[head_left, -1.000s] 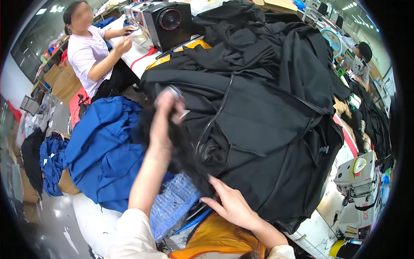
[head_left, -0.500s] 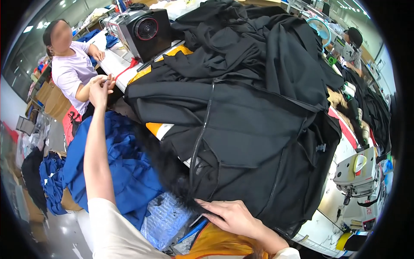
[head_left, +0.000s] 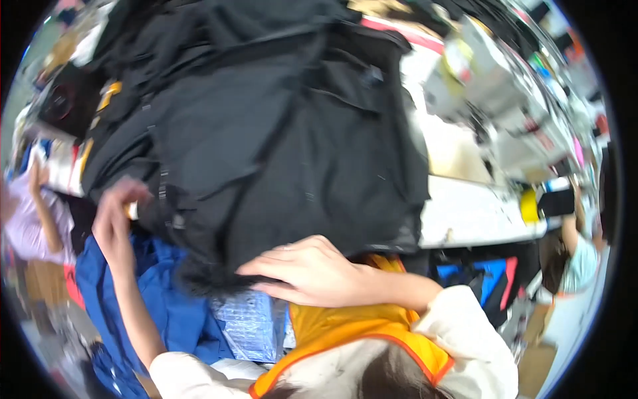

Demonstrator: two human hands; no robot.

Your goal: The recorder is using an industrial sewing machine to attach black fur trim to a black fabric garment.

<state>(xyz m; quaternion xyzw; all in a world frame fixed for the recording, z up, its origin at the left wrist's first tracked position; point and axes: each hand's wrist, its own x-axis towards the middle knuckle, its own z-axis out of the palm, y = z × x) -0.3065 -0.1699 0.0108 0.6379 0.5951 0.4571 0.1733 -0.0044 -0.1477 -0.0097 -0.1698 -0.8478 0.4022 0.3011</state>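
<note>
A large black zip-front jacket (head_left: 219, 133) lies spread over the table before me. From its near edge hangs a strip of black fur trim (head_left: 209, 276). My right hand (head_left: 306, 269) is at this edge beside the fur, the fingers lying on top and the thumb beneath, with the black cloth between them. At the jacket's left side my left hand (head_left: 118, 209) is raised over the cloth, its fingers smeared by motion. Whether it holds anything does not show; a small white spot is visible next to it.
Blue cloth (head_left: 153, 299) is heaped below the table's left edge, next to a clear plastic package (head_left: 249, 322). A sewing machine (head_left: 492, 93) stands at the right on the white table (head_left: 472, 213). A person in a pale top (head_left: 40, 219) is at the far left.
The view has swung right and downward. My left hand has left the other person's hand and is now by the jacket's left side. My right hand stays at the near edge.
</note>
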